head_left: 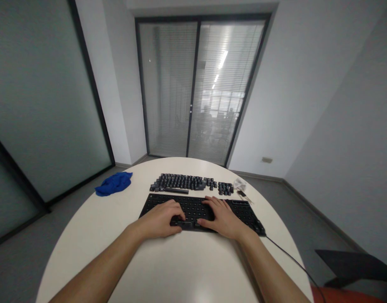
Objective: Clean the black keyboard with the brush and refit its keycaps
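A black keyboard [193, 206] with its keycaps off lies on the table, slightly tilted in view. My left hand [162, 219] rests over its left front part. The fingers are curled, and the thumb lies along the front edge with a gap to the index fingertip; I see nothing held between them. On the middle of the board, my right hand [223, 216] lies with fingers spread forward and thumb stretched left. Behind the board, loose black keycaps [181, 182] are laid out in keyboard order, and a long space bar keycap [176, 191] lies in front of them.
A blue cloth [114, 183] lies at the left rim of the round white table [168, 269]. A crumpled clear bag [239, 184] and a small tool with wire prongs [244, 195] lie at the right. The keyboard cable [288, 255] runs over the right edge towards a chair [354, 265].
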The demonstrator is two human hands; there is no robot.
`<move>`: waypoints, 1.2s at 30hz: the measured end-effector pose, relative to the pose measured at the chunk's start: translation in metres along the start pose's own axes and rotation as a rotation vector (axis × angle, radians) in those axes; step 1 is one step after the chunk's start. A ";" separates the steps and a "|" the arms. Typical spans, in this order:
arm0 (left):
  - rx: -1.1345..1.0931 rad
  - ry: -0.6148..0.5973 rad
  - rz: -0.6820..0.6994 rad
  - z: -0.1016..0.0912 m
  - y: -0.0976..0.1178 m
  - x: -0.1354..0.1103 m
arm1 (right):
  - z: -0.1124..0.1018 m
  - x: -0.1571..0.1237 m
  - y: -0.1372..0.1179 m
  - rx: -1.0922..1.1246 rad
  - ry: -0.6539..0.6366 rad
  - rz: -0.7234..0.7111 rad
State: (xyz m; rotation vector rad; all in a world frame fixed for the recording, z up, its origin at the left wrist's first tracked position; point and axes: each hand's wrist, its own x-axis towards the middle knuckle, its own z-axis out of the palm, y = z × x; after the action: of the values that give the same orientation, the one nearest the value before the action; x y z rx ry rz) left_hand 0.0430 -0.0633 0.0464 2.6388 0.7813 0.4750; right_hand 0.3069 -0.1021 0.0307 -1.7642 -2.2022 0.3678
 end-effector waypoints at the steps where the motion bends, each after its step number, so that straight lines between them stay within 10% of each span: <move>1: 0.015 -0.005 -0.001 -0.001 -0.001 -0.001 | -0.001 0.000 0.001 0.001 0.001 0.000; 16: 0.043 0.053 -0.048 0.000 -0.013 -0.001 | 0.000 -0.002 -0.018 0.092 0.090 -0.425; 25: 0.117 0.377 -0.144 0.010 -0.045 0.004 | 0.003 -0.001 -0.027 0.096 0.103 -0.473; 36: 0.162 0.360 -0.177 0.023 -0.057 0.006 | 0.009 0.001 -0.029 0.051 0.123 -0.505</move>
State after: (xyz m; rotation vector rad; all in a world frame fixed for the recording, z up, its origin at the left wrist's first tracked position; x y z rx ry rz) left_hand 0.0310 -0.0207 0.0035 2.6289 1.1969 0.8849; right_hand 0.2773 -0.1074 0.0335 -1.1115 -2.4140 0.1889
